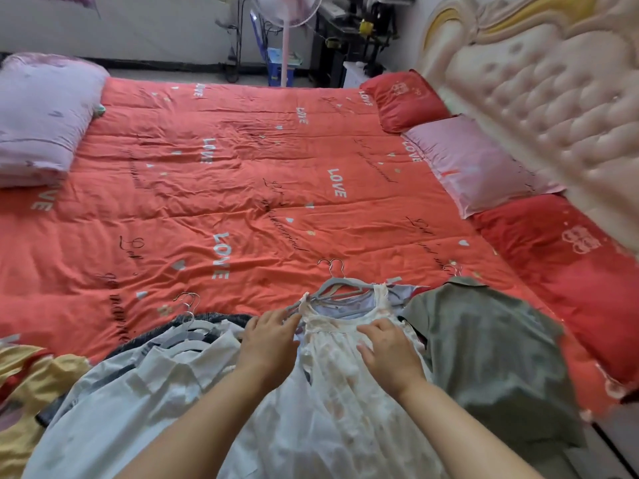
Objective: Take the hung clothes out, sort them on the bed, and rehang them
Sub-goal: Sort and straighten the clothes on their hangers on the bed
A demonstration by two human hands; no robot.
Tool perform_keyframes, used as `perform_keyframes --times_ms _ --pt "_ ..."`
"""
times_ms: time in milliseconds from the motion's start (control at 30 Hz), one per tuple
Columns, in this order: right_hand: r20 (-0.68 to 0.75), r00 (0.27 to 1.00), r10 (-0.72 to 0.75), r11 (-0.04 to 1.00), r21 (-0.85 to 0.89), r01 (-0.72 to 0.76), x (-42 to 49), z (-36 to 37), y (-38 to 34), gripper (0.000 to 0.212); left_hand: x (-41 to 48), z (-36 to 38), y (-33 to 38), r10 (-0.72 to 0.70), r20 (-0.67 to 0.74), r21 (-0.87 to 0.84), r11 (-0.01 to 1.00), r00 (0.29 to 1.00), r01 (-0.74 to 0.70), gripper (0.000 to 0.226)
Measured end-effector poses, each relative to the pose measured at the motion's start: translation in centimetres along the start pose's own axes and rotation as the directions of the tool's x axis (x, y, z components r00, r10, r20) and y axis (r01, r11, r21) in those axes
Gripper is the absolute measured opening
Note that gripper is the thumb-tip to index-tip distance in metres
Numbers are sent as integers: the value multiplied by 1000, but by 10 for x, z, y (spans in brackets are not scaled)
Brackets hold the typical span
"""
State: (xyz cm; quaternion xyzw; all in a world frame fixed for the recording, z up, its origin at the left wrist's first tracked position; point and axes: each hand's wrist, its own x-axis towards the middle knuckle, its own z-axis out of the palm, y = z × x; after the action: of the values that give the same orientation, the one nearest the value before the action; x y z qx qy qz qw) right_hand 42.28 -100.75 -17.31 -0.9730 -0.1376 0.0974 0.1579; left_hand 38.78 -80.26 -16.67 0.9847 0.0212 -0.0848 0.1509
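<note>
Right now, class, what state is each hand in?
Left hand: fingers on the grey hanger inside the cream dress; grip cannot be told.
Right hand: fingers bent onto the cream dress; grip cannot be told.

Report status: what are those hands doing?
Left hand and right hand rest on cream dress, no grip. Dress on grey hanger. Green shirt alongside.

A home bedroom: a wide bed (345,150) under a red "LOVE" quilt (155,219) fills the frame, a tufted cream headboard (553,98) rises at the right with red and pink pillows (484,164) along it, and a pedestal fan (287,19) stands at top centre.
</note>
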Motion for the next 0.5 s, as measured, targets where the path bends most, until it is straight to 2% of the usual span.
perform_keyframes --times_ms 100,267,500 --pt "74 996 -47 999 0 47 45 1 46 36 44 19 25 -78 31 7 997 996 78 57" --pt "194 977 -93 992 -67 107 124 16 113 36 122 63 54 -164 96 23 986 982 163 51" --pt "261 963 -74 988 -115 107 228 76 156 33 202 127 43 -217 132 18 976 967 217 52"
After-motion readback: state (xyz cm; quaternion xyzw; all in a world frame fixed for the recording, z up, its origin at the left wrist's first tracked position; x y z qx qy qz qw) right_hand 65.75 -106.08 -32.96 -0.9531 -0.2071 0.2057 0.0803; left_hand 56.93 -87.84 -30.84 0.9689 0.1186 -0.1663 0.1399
